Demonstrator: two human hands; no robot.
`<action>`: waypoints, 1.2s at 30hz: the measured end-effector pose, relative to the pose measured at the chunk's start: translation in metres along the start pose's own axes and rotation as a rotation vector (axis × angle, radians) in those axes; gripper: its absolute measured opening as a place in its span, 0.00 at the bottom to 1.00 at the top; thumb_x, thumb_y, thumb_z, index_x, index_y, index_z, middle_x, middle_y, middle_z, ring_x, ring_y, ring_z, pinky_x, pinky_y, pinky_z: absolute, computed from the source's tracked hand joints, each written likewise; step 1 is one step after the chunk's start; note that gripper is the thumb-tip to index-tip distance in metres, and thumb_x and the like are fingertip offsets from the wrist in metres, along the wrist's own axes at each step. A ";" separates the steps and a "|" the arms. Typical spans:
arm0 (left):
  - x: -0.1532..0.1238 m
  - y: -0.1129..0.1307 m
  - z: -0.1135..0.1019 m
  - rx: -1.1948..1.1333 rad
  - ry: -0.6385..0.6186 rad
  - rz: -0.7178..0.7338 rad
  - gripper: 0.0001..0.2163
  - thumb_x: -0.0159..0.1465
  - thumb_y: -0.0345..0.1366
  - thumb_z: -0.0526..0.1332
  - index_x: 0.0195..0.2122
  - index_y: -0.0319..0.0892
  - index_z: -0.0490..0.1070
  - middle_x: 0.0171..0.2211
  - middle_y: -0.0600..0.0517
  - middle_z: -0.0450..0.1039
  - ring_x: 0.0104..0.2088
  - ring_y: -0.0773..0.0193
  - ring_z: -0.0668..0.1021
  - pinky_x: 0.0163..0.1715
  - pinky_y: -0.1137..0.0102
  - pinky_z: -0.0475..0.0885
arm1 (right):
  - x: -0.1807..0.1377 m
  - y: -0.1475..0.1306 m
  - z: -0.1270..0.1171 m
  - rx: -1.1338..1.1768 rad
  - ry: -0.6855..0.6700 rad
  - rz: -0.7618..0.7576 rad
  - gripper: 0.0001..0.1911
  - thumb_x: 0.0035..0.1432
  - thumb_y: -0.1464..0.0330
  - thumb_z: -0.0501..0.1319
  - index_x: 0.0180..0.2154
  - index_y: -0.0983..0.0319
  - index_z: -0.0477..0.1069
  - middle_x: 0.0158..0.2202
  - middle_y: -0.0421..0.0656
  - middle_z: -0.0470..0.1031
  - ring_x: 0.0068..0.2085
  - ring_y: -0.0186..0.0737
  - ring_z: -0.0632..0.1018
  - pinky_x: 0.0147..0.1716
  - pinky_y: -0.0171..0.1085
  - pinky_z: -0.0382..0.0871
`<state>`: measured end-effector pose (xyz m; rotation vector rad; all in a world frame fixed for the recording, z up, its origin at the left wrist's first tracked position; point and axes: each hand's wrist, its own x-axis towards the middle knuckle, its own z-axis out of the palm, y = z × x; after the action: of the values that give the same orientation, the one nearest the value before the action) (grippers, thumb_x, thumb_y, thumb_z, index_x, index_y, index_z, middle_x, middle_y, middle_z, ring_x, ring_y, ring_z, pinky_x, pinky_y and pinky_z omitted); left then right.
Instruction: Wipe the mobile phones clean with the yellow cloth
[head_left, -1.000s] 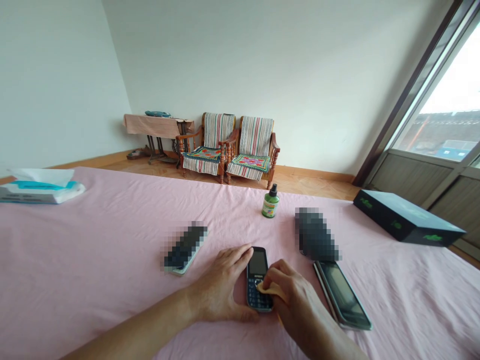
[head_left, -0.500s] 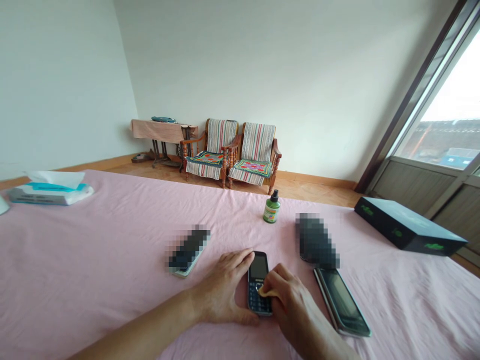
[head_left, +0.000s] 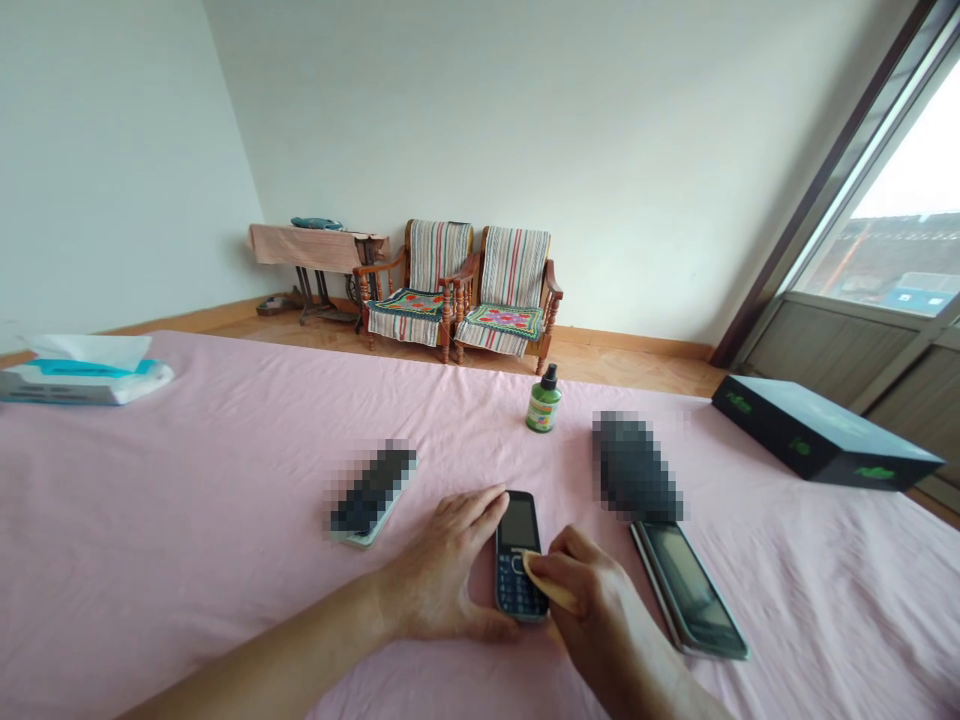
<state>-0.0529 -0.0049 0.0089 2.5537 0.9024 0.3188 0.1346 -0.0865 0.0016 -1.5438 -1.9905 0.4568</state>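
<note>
A dark keypad mobile phone (head_left: 519,530) lies face up on the pink cloth, screen end away from me. My left hand (head_left: 446,570) braces it from the left, fingertips at its upper corner and thumb by its lower end. In my right hand (head_left: 589,585) a small pale yellow cloth (head_left: 551,578) is pinched, its folded tip touching the right side of the keypad near the navigation button. Part of that cloth is hidden by the fingers. A flip phone (head_left: 690,590) lies opened to the right of my right hand, its far half blurred out.
A blurred-out phone (head_left: 375,495) lies left of my hands. Behind stand a green spray bottle (head_left: 544,402) and, further right, a black box (head_left: 817,435). A tissue pack (head_left: 90,375) is at far left. Two wooden chairs (head_left: 501,290) stand beyond the pink cloth (head_left: 225,480).
My right hand has shifted slightly to the right across the keypad with the yellow cloth, uncovering more keys. My left hand keeps its hold. The view has tilted slightly.
</note>
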 end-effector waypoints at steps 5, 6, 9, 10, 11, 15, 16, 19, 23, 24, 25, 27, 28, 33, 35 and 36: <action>0.001 0.000 0.000 0.016 0.022 0.023 0.50 0.45 0.54 0.71 0.65 0.35 0.53 0.66 0.37 0.51 0.64 0.44 0.58 0.62 0.53 0.55 | -0.013 -0.010 0.004 -0.139 -0.083 0.049 0.22 0.51 0.87 0.50 0.40 0.61 0.72 0.38 0.44 0.68 0.29 0.32 0.74 0.26 0.28 0.63; 0.001 0.000 0.000 0.015 0.022 0.027 0.51 0.45 0.54 0.71 0.65 0.35 0.53 0.65 0.37 0.51 0.64 0.43 0.58 0.62 0.54 0.55 | -0.016 -0.010 0.004 -0.148 -0.099 0.066 0.24 0.49 0.87 0.50 0.43 0.60 0.71 0.39 0.45 0.68 0.29 0.32 0.74 0.25 0.28 0.63; 0.001 0.000 -0.001 0.015 0.029 0.036 0.50 0.46 0.55 0.71 0.65 0.34 0.53 0.65 0.36 0.52 0.64 0.43 0.58 0.62 0.54 0.56 | -0.021 -0.011 0.004 -0.157 -0.125 0.111 0.29 0.48 0.87 0.52 0.49 0.59 0.70 0.40 0.45 0.68 0.31 0.34 0.76 0.26 0.27 0.64; 0.000 0.001 -0.001 0.015 0.031 0.036 0.50 0.46 0.55 0.70 0.65 0.35 0.53 0.65 0.36 0.52 0.64 0.43 0.58 0.61 0.53 0.56 | -0.023 -0.012 0.004 -0.165 -0.129 0.123 0.30 0.48 0.86 0.52 0.50 0.58 0.69 0.39 0.45 0.69 0.32 0.35 0.76 0.27 0.27 0.65; 0.000 0.001 -0.001 0.016 0.032 0.036 0.50 0.46 0.55 0.70 0.65 0.36 0.53 0.65 0.37 0.52 0.64 0.43 0.58 0.61 0.53 0.56 | -0.023 -0.013 0.003 -0.180 -0.133 0.135 0.30 0.49 0.86 0.53 0.51 0.58 0.69 0.38 0.45 0.69 0.33 0.36 0.77 0.28 0.28 0.65; 0.000 0.000 0.000 0.017 0.030 0.033 0.49 0.46 0.54 0.70 0.65 0.38 0.52 0.66 0.38 0.51 0.64 0.43 0.58 0.61 0.53 0.55 | -0.019 -0.017 0.001 -0.290 -0.148 0.160 0.29 0.49 0.84 0.55 0.51 0.57 0.69 0.37 0.45 0.71 0.32 0.39 0.77 0.25 0.29 0.63; -0.001 -0.001 0.001 0.018 0.032 0.033 0.50 0.46 0.54 0.70 0.65 0.38 0.52 0.66 0.38 0.50 0.64 0.43 0.57 0.62 0.53 0.55 | -0.016 -0.018 0.000 -0.324 -0.132 0.159 0.27 0.50 0.83 0.55 0.50 0.57 0.70 0.36 0.44 0.72 0.31 0.39 0.77 0.25 0.29 0.62; -0.001 -0.002 0.002 0.017 0.032 0.031 0.50 0.46 0.55 0.70 0.65 0.38 0.52 0.66 0.38 0.50 0.64 0.43 0.57 0.62 0.52 0.54 | -0.007 -0.015 0.001 -0.382 -0.058 0.126 0.21 0.53 0.82 0.52 0.44 0.59 0.72 0.32 0.43 0.73 0.30 0.38 0.77 0.26 0.29 0.62; -0.002 -0.002 0.001 -0.002 0.026 0.021 0.49 0.47 0.56 0.68 0.66 0.39 0.51 0.66 0.39 0.50 0.64 0.42 0.57 0.61 0.50 0.54 | -0.008 0.004 0.014 -0.411 0.072 -0.075 0.21 0.54 0.80 0.51 0.48 0.61 0.69 0.31 0.43 0.74 0.26 0.37 0.77 0.22 0.30 0.62; -0.002 -0.002 0.001 -0.007 0.022 0.012 0.49 0.48 0.56 0.68 0.66 0.39 0.51 0.66 0.39 0.50 0.64 0.42 0.57 0.61 0.50 0.54 | -0.011 0.010 0.018 -0.416 0.116 -0.148 0.21 0.55 0.78 0.51 0.50 0.62 0.67 0.30 0.42 0.74 0.25 0.38 0.77 0.20 0.30 0.62; -0.002 -0.002 0.001 -0.012 0.015 0.003 0.49 0.48 0.56 0.68 0.66 0.39 0.51 0.66 0.39 0.49 0.64 0.42 0.57 0.61 0.50 0.54 | -0.014 0.015 0.022 -0.418 0.163 -0.216 0.20 0.56 0.77 0.51 0.51 0.63 0.66 0.29 0.42 0.73 0.24 0.38 0.77 0.19 0.30 0.62; -0.003 -0.002 0.001 -0.022 0.000 -0.013 0.49 0.48 0.56 0.68 0.66 0.38 0.51 0.67 0.39 0.49 0.64 0.42 0.56 0.62 0.50 0.53 | -0.020 0.023 0.027 -0.424 0.197 -0.290 0.19 0.56 0.76 0.51 0.49 0.62 0.66 0.27 0.40 0.72 0.22 0.37 0.76 0.17 0.30 0.60; -0.002 -0.002 0.001 -0.027 -0.003 -0.020 0.49 0.47 0.56 0.68 0.66 0.38 0.51 0.67 0.40 0.48 0.64 0.42 0.56 0.62 0.50 0.53 | -0.021 0.026 0.028 -0.439 0.200 -0.306 0.19 0.56 0.75 0.51 0.49 0.61 0.65 0.26 0.40 0.72 0.21 0.37 0.76 0.16 0.30 0.60; -0.002 -0.001 -0.001 -0.047 -0.014 -0.039 0.50 0.47 0.55 0.69 0.66 0.39 0.51 0.67 0.41 0.48 0.64 0.42 0.56 0.62 0.50 0.53 | -0.017 0.022 0.021 -0.517 0.165 -0.263 0.22 0.56 0.75 0.51 0.54 0.63 0.62 0.28 0.42 0.73 0.21 0.37 0.76 0.15 0.30 0.62; -0.002 0.000 -0.001 -0.044 -0.021 -0.047 0.50 0.46 0.55 0.70 0.66 0.40 0.50 0.67 0.41 0.48 0.64 0.42 0.56 0.62 0.50 0.53 | -0.018 0.019 0.019 -0.545 0.167 -0.286 0.21 0.57 0.76 0.51 0.53 0.64 0.63 0.28 0.42 0.73 0.21 0.37 0.76 0.16 0.30 0.63; -0.002 0.000 -0.002 -0.041 -0.024 -0.051 0.50 0.46 0.54 0.70 0.66 0.41 0.50 0.67 0.42 0.48 0.64 0.42 0.56 0.62 0.50 0.53 | -0.018 0.018 0.019 -0.564 0.178 -0.307 0.20 0.57 0.76 0.51 0.52 0.64 0.64 0.27 0.42 0.73 0.21 0.37 0.75 0.16 0.30 0.63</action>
<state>-0.0550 -0.0057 0.0102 2.4868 0.9408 0.2874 0.1393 -0.0979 -0.0275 -1.4747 -2.2711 -0.3864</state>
